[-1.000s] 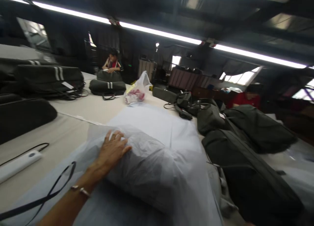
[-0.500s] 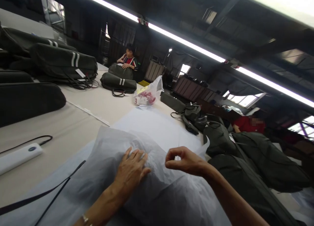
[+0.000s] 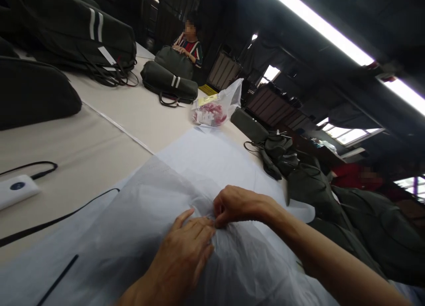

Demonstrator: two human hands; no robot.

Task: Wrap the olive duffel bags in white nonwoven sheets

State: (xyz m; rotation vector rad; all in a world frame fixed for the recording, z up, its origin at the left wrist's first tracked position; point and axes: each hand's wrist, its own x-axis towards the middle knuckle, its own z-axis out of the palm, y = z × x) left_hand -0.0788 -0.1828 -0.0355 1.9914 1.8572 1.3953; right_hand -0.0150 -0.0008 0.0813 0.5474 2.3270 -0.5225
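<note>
A large sheet of thin white tissue paper lies crumpled over a dark, bulky form, which shows only faintly through it. My left hand rests on the paper, palm down, its fingers stretched out and their tips close against my right hand. Closed in a pinch, my right hand gathers a fold of the paper at the middle; its fingertips are partly hidden. More white sheets lie flat on the table beyond. A thin black strap runs along the left side of the paper.
Dark green bags with white stripes stand at the left of the pale table. A clear plastic bag with reddish contents sits farther back. More dark bags pile up at right. A white power bank lies left. Two co-workers sit beyond.
My right hand has moved left and down onto the paper, closing on it beside my left hand. My left hand has shifted slightly right and lower, and the camera view has tilted down.
</note>
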